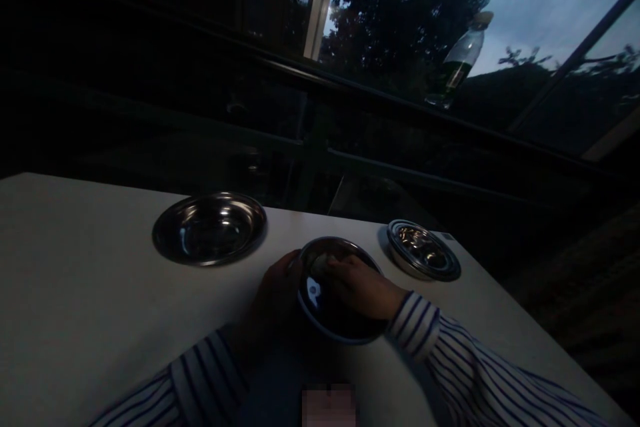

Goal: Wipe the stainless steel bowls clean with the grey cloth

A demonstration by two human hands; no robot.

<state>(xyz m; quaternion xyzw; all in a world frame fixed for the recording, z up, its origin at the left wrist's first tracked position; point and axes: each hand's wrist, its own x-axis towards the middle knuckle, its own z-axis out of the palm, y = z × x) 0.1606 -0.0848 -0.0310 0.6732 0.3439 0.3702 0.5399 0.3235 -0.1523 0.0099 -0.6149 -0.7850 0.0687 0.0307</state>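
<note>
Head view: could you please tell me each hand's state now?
Left hand: grips the side of the round steel bowl.
Right hand: inside the bowl; grasp cannot be told.

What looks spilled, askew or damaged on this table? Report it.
Nothing stands out. The left hand cups the small round steel bowl, the right hand reaches into it; the wide shallow steel dish and small steel plate sit level on the white table.
</note>
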